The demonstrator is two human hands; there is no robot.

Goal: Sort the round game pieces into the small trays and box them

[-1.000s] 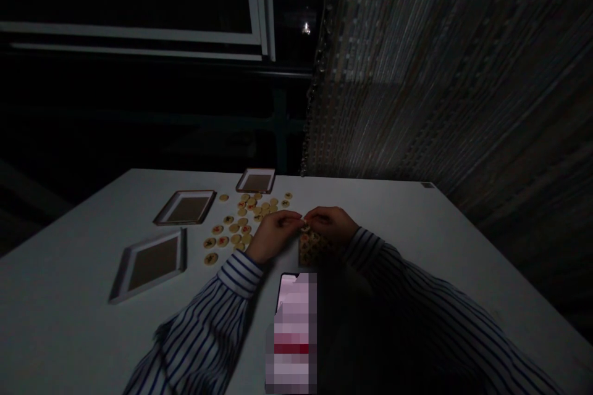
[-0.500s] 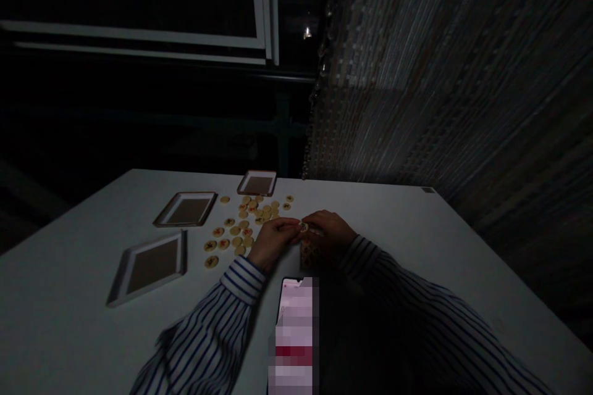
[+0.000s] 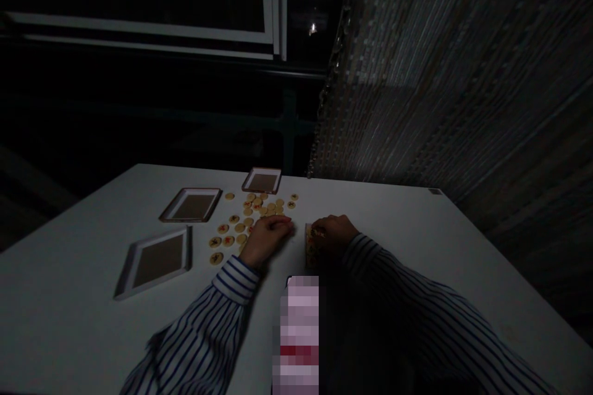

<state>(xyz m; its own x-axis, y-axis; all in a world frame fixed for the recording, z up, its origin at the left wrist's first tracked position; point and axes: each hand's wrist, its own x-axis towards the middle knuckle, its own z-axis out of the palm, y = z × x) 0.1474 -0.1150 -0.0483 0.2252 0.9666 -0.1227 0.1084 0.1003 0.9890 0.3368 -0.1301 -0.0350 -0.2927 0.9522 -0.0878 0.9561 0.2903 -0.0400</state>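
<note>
My right hand (image 3: 337,233) reaches over a small box of round Chinese chess pieces (image 3: 309,255), its fingers closed on a chess piece (image 3: 318,232) at the box's top. The hand hides most of the box. To the left, my left hand (image 3: 267,241) hovers just above the table with thumb and fingers drawn together; no piece shows in them. Beside and beyond it lie several loose wooden chess pieces (image 3: 223,229), some showing red or dark characters, others plain side up.
Three shallow box trays or lids rest on the white table (image 3: 393,247): a near one (image 3: 160,257), a middle one (image 3: 194,205) and a far one (image 3: 262,180). A phone (image 3: 299,321) with a lit screen lies in front. A bead curtain (image 3: 393,74) hangs behind at right.
My hands have parted. The left drew back leftward from the chess piece both were touching; the right has lowered onto the box. The view shifted slightly.
</note>
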